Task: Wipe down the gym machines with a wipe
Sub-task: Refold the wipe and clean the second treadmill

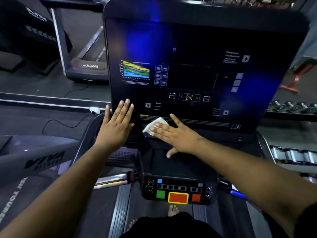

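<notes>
1. A second treadmill (85, 54) stands at far left on the floor, well apart from the person.
2. The left hand (116, 124) lies flat on the lower left corner of the console (197, 40), its fingers (127, 105) straight, slightly spread and pointing up the panel; it holds nothing.
3. The wipe (157, 123) (white, folded to a rough wedge) lies on the console's bottom edge, just right of the left hand. Its long axis runs from lower left to upper right, the narrower end pointing up and right.
4. The right hand (175, 134) presses the wipe against the console with straight fingers (158, 128) that point left, covering the wipe's lower right part; the thumb hangs down below the palm, free of the wipe.
5. Below the hands sits a button panel (178, 189) with a green key, a large red key framed in yellow and a smaller red key.
6. Dumbbells (291, 107) lie in a row on a rack at far right, behind the console.
</notes>
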The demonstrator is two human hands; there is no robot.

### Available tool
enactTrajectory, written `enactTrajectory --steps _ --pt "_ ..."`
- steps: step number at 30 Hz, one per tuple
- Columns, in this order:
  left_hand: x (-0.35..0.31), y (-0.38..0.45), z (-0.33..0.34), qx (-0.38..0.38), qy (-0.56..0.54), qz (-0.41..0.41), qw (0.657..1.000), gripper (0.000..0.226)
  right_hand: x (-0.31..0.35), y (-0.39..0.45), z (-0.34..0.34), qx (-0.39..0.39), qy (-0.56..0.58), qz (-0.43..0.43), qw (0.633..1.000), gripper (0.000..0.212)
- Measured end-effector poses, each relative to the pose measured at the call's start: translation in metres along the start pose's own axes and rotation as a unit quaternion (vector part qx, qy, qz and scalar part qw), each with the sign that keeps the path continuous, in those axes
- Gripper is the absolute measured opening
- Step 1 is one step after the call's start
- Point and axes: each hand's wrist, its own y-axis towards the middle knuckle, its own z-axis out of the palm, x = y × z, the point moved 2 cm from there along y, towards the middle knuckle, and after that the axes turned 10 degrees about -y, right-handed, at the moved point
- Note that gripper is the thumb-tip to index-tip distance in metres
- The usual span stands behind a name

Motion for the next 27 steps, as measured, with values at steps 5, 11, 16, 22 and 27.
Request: enactTrajectory --steps 5,11,16,22,27 --pt "0.008 -0.003 -0.002 0.013 -0.015 0.028 0.999 0.065 0.019 0.054 -0.029 0.018 -0.014 0.028 0.999 0.114" --pt "-0.016 -0.006 0.002 0.000 -0.051 0.073 0.996 0.068 0.035 -0.001 -0.023 0.070 0.062 0.155 0.983 0.108" --pt "-0.050 0.001 0.008 0.062 -0.036 0.090 0.993 0.075 0.047 -0.085 -0.006 0.141 0.130 0.293 0.937 0.101" --pt "-0.102 0.012 0.015 0.090 -0.035 0.090 0.991 0.077 0.043 -0.175 0.029 0.188 0.187 0.445 0.856 0.088" --pt "-0.148 0.007 0.029 0.121 -0.040 0.091 0.988 0.079 0.029 -0.217 0.053 0.133 0.192 0.520 0.821 0.103"
